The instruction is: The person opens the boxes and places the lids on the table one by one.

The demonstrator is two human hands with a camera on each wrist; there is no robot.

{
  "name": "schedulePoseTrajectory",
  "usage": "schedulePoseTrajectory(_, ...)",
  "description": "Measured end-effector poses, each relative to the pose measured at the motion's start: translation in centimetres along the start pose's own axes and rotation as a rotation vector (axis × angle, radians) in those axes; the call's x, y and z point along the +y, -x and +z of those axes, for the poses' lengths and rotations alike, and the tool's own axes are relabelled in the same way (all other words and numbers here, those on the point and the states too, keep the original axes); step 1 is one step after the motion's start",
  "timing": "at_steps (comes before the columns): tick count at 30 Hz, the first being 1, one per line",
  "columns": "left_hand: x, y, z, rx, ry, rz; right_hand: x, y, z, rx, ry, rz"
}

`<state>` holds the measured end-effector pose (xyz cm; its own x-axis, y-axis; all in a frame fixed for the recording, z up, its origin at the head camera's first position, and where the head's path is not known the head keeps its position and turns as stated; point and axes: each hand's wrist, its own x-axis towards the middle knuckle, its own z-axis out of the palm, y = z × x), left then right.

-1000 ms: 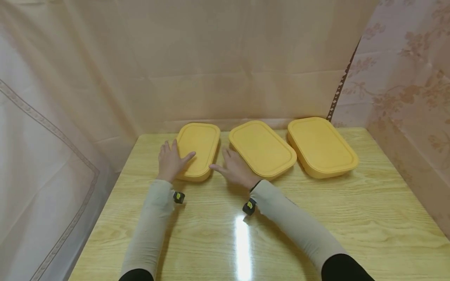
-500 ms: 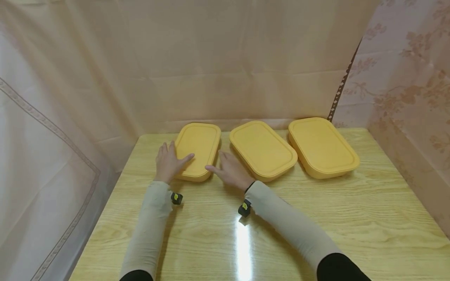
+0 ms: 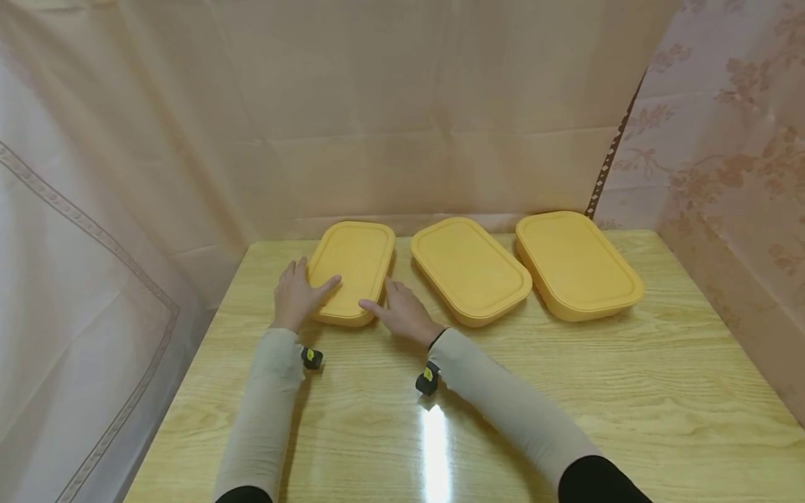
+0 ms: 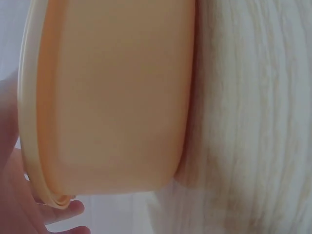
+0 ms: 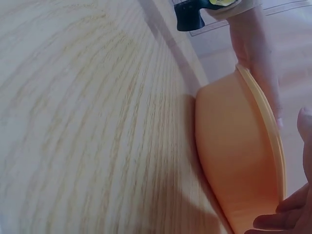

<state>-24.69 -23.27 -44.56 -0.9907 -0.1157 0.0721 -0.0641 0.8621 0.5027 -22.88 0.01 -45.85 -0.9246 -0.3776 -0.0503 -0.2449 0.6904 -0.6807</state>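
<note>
A yellow lidded box (image 3: 355, 262) with rounded corners lies at the left of a row of three similar boxes. At its left side rests my left hand (image 3: 294, 297), fingers straight and spread, thumb reaching over the lid. My right hand (image 3: 405, 311) is at the box's near right corner, fingers extended along the side wall and thumb pointing over the lid's edge. In the right wrist view, fingertips (image 5: 273, 222) are right at the box's side. The left wrist view shows the box's near wall (image 4: 117, 97) close up, with its base along the tabletop.
Two more yellow lidded boxes stand to the right: a slanted middle one (image 3: 472, 269) and another (image 3: 578, 265) at the far right. All are on a wood-grain table (image 3: 566, 391), close to its back edge. A beige curtain (image 3: 377, 105) hangs behind.
My right hand has moved left, from beside the middle box to the left box. My left hand has shifted slightly left and nearer, and the left box has turned a little. The other boxes stayed put.
</note>
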Motion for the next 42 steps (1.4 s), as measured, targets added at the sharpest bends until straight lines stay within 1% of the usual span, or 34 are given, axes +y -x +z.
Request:
schedulePoseTrajectory(3, -0.3, 0.0, 0.0, 0.020, 0.023, 0.007, -0.1, 0.0, 0.2, -0.005, -0.029, 0.016)
schedulePoseTrajectory(7, -0.6, 0.0, -0.1, 0.029, 0.061, 0.010, 0.1, -0.3, 0.5, -0.006, -0.060, 0.037)
schedulePoseTrajectory(11, -1.1, -0.1, 0.0, 0.001, 0.096, -0.012, 0.3, -0.6, 0.9, 0.006, -0.087, 0.057)
schedulePoseTrajectory(16, -1.4, -0.3, 0.1, -0.028, 0.115, -0.023, 0.4, -0.8, 1.1, 0.029, -0.147, 0.068)
schedulePoseTrajectory(22, -1.5, -0.4, 0.2, -0.007, 0.158, -0.051, 0.1, -0.9, 1.1, 0.034, -0.196, 0.066)
schedulePoseTrajectory(26, -1.4, -0.4, 0.3, 0.006, 0.189, -0.049, -0.1, -0.7, 1.0, 0.029, -0.239, 0.078)
schedulePoseTrajectory(30, -1.3, -0.4, 0.4, 0.003, 0.206, -0.046, 0.0, -0.8, 1.0, 0.033, -0.265, 0.075)
schedulePoseTrajectory(35, -1.4, -0.4, 0.4, -0.016, 0.237, -0.074, 0.1, -1.0, 1.2, 0.058, -0.307, 0.041)
schedulePoseTrajectory(42, -1.4, -0.4, 0.2, -0.003, 0.270, -0.073, 0.0, -1.0, 1.5, 0.095, -0.377, 0.017)
